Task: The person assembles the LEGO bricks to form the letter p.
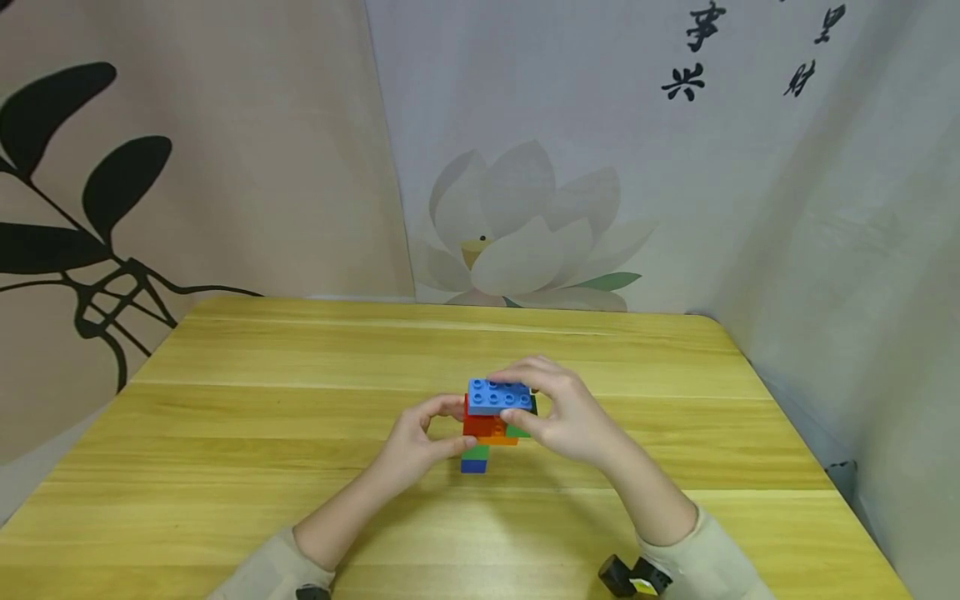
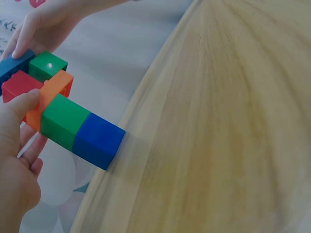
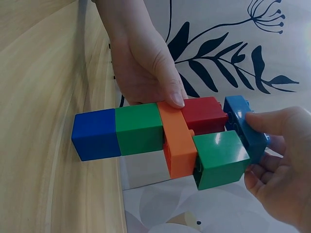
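A stack of toy building bricks stands on the table between both hands. At its foot is a dark blue brick [image 3: 95, 136], then a green brick [image 3: 138, 127]. An orange brick [image 3: 177, 145] lies across them, bearing a red brick [image 3: 206, 115] and a second green brick [image 3: 221, 158] side by side. My left hand [image 1: 416, 433] pinches the stack around its red and orange bricks, thumb in front. With thumb and fingers, my right hand [image 1: 566, 412] holds a lighter blue eight-stud brick [image 1: 498, 397] over the top. Red studs show in a narrow slanted gap beneath it.
The wooden table [image 1: 262, 400] reaches back to a pale curtain [image 1: 300, 150] printed with leaves, a lotus and dark characters. Another hanging [image 1: 862, 250] runs along the right side. A black wrist device [image 1: 633, 577] sits at the right sleeve.
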`<state>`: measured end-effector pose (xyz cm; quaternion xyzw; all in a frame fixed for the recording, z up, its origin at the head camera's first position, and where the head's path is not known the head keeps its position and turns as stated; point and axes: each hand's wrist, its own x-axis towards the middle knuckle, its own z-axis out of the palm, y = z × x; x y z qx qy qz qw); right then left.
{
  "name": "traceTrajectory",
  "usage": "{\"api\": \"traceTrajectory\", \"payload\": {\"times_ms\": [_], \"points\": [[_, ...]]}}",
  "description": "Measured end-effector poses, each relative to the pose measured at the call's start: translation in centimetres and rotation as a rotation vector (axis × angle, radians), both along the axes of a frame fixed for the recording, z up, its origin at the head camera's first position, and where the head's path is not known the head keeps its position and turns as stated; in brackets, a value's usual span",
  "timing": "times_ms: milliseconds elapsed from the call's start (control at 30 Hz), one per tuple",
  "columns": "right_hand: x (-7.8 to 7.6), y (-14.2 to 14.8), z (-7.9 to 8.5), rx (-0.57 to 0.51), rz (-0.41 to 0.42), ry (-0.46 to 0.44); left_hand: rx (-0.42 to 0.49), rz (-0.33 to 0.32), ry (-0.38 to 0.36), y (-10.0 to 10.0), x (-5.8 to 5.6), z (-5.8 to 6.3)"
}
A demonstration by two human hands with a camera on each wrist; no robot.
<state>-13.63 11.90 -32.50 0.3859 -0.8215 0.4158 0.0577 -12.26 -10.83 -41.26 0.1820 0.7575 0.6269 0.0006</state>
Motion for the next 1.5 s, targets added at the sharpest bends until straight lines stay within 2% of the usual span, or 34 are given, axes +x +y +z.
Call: {"api": "traceTrajectory", "payload": {"times_ms": [1133, 1500], "points": [[-0.33, -0.19, -0.47, 0.018, 0.021, -0.015, 0.006, 0.002, -0.004, 0.11, -0.15, -0.22], [-0.62, -0.16, -0.34, 0.057, 0.043, -0.029, 0.002, 0.009, 0.001, 0.11, -0.18, -0.22]]}}
